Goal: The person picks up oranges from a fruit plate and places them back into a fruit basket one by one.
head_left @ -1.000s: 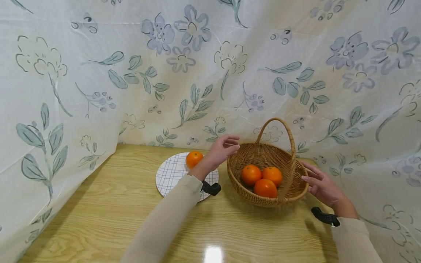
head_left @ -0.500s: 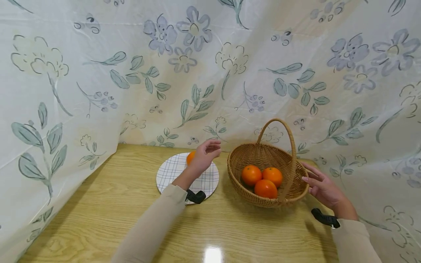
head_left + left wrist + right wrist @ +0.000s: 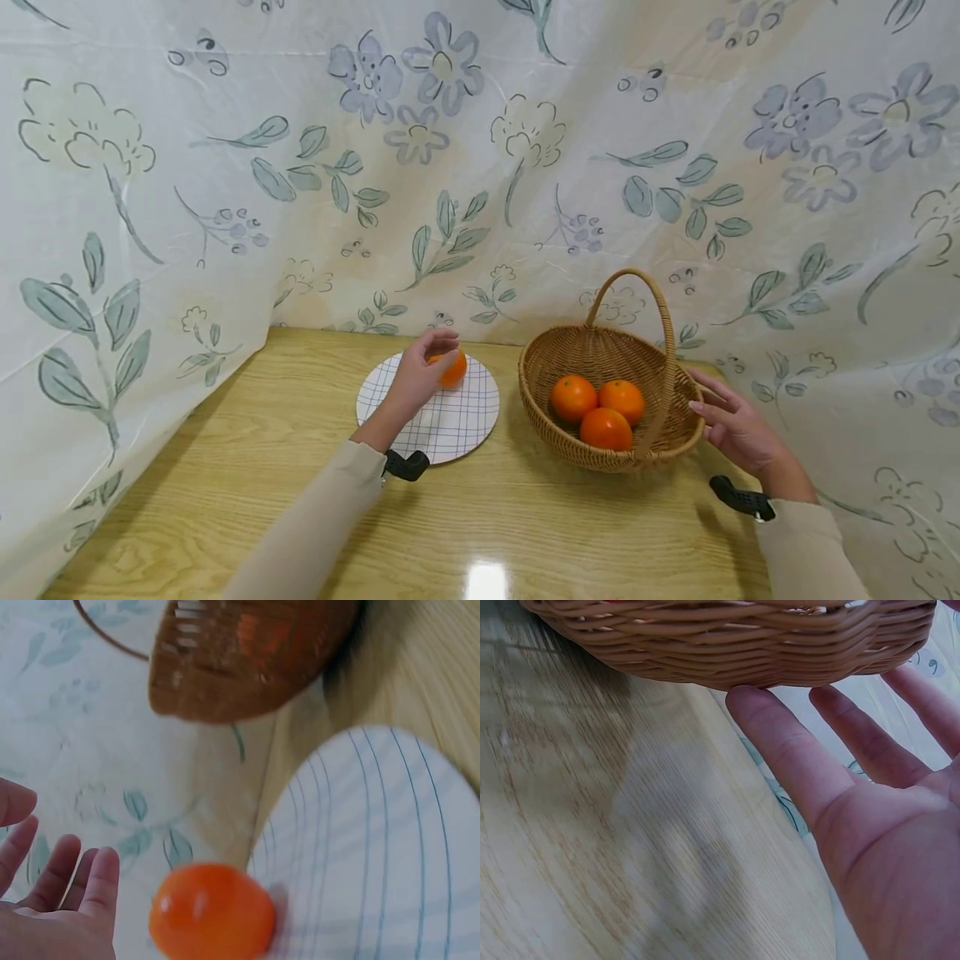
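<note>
My left hand (image 3: 420, 371) hovers over the back of a round plate with a blue grid pattern (image 3: 457, 425), beside a single orange (image 3: 452, 368). In the left wrist view, a gap shows between its loosely bent fingers (image 3: 97, 889) and the orange (image 3: 212, 913). On the right stands a wicker basket (image 3: 543, 425) with a tall arched handle, holding three oranges (image 3: 606, 429). My right hand (image 3: 738, 429) is at the basket's right side. Its nearly straight fingertips (image 3: 754, 701) touch the underside of the woven wall (image 3: 765, 649) in the right wrist view.
Everything stands on a light wooden table (image 3: 517, 517). A floral cloth (image 3: 450, 208) hangs behind it and along both sides, close behind the basket and right hand. Each wrist wears a black camera mount (image 3: 407, 465).
My left hand has moved left, from beside the basket's left rim across the plate to the orange. The right hand and the basket have stayed in place.
</note>
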The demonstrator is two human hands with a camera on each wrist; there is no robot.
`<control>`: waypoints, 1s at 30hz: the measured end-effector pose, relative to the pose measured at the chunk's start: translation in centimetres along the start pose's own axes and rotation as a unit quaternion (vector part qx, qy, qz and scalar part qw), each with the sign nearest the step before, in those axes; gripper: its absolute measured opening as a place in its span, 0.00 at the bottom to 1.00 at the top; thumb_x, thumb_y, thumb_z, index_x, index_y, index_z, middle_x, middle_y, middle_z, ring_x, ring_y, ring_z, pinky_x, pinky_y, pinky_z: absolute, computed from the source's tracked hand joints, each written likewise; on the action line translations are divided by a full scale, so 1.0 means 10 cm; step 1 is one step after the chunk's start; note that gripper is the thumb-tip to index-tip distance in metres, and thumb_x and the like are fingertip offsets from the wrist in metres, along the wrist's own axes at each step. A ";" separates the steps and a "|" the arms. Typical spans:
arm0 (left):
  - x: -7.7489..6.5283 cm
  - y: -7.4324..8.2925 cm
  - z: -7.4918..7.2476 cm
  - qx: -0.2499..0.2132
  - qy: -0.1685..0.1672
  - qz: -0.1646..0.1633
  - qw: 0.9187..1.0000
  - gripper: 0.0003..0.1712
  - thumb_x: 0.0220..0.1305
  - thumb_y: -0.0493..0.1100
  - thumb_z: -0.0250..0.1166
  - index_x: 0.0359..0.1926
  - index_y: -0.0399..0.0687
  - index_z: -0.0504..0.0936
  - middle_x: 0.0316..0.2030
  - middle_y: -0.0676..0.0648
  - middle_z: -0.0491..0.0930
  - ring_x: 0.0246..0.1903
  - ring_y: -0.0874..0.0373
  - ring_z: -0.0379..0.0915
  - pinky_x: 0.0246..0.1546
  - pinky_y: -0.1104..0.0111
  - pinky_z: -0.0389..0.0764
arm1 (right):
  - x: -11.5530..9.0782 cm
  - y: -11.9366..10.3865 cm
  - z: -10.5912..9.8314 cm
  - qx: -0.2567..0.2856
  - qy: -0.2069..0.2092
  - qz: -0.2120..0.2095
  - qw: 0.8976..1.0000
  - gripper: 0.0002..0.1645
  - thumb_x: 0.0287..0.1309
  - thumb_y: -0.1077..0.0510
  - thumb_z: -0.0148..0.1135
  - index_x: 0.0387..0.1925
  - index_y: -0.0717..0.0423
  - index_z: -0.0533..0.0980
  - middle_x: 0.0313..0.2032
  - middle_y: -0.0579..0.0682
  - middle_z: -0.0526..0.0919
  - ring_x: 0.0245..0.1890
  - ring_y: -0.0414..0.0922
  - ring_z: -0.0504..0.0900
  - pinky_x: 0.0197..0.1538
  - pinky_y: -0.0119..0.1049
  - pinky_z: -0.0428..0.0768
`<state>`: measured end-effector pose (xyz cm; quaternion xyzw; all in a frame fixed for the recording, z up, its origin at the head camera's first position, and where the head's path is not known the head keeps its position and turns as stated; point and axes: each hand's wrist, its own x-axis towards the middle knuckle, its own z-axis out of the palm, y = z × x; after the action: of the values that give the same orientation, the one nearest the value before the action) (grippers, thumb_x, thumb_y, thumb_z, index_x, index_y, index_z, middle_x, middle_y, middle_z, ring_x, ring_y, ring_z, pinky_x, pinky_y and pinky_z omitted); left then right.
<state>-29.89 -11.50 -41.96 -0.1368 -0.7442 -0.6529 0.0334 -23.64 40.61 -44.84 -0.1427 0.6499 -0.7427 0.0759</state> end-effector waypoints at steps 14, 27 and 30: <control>0.04 -0.32 -0.37 0.035 0.007 -0.006 0.999 0.28 0.69 0.39 0.68 0.68 0.47 0.74 0.68 0.40 0.72 0.70 0.39 0.65 0.73 0.51 0.68 | 0.00 -0.04 -0.01 0.011 -0.009 -0.010 1.000 0.38 0.77 0.70 0.41 0.82 0.50 0.49 0.63 0.41 0.76 0.57 0.39 0.84 0.52 0.36 0.86; 0.20 -0.46 -0.27 0.101 -0.056 -0.060 0.991 0.43 0.64 0.45 0.73 0.76 0.57 0.65 0.77 0.45 0.57 0.74 0.39 0.54 0.74 0.44 0.63 | 0.01 0.00 0.00 0.002 0.002 0.001 1.000 0.38 0.78 0.69 0.42 0.82 0.53 0.46 0.62 0.40 0.76 0.57 0.38 0.84 0.53 0.36 0.86; 0.23 -0.46 -0.24 0.113 -0.057 -0.070 0.990 0.43 0.63 0.46 0.74 0.76 0.62 0.65 0.76 0.45 0.58 0.72 0.40 0.57 0.71 0.45 0.69 | 0.01 0.01 0.00 0.003 0.003 0.003 1.000 0.39 0.78 0.69 0.43 0.82 0.52 0.45 0.62 0.40 0.76 0.56 0.38 0.84 0.53 0.36 0.86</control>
<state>-33.54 -13.96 -45.55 -0.1168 -0.8214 -0.5568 -0.0393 -23.72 40.54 -44.88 -0.1382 0.6482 -0.7449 0.0766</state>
